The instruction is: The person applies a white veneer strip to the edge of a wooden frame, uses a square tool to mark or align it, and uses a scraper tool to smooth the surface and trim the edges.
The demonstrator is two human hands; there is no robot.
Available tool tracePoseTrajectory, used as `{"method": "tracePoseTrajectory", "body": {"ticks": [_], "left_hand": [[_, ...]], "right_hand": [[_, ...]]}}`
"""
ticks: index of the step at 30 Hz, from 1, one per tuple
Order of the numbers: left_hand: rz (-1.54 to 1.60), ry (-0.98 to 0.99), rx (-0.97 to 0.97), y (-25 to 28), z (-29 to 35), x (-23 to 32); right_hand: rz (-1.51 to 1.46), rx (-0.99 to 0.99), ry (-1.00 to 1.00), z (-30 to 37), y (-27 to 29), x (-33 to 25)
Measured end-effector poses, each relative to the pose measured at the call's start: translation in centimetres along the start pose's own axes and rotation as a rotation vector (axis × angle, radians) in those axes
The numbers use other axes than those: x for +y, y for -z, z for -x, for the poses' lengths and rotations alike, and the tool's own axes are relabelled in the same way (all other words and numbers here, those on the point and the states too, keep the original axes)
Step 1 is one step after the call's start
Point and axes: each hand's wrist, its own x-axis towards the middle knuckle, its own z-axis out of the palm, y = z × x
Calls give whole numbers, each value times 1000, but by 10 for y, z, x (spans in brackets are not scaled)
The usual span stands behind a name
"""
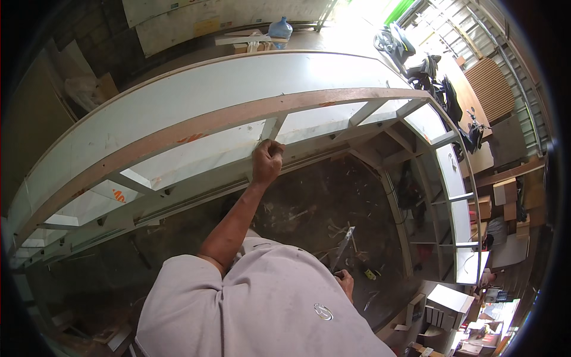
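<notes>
A long curved wooden frame point(238, 113) with short crosspieces spans the view in front of me, backed by white panels. My left hand point(267, 162) reaches out to its inner rail, beside the lower end of a crosspiece point(274, 126). Its fingers are curled together, and what they pinch, if anything, is hidden. Low at my right side, my right hand point(344, 282) is partly covered by my shirt. It is closed around the dark end of a tool with a long, straight silver blade point(344, 249) that points away from me.
On the dark floor point(297, 202) lie scraps and a yellow-and-black object point(370, 274). The frame curves round to my right. Beyond it are a blue water jug point(280, 28), a motorcycle point(425, 77) and stacked boards. White boxes point(446, 306) stand at the lower right.
</notes>
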Motion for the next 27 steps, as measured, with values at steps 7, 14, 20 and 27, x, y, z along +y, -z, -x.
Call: {"method": "tracePoseTrajectory", "body": {"ticks": [7,14,20,27], "left_hand": [[294,62,366,-22,-44,37],[515,168,525,-42,-56,36],[459,104,443,-34,-58,25],[239,-6,-285,-15,22,29]], "right_hand": [[37,-45,-14,2,-3,-5],[26,-21,29,6,-6,-4],[48,-47,39,5,-7,11],[55,-73,-16,8,-10,17]]}}
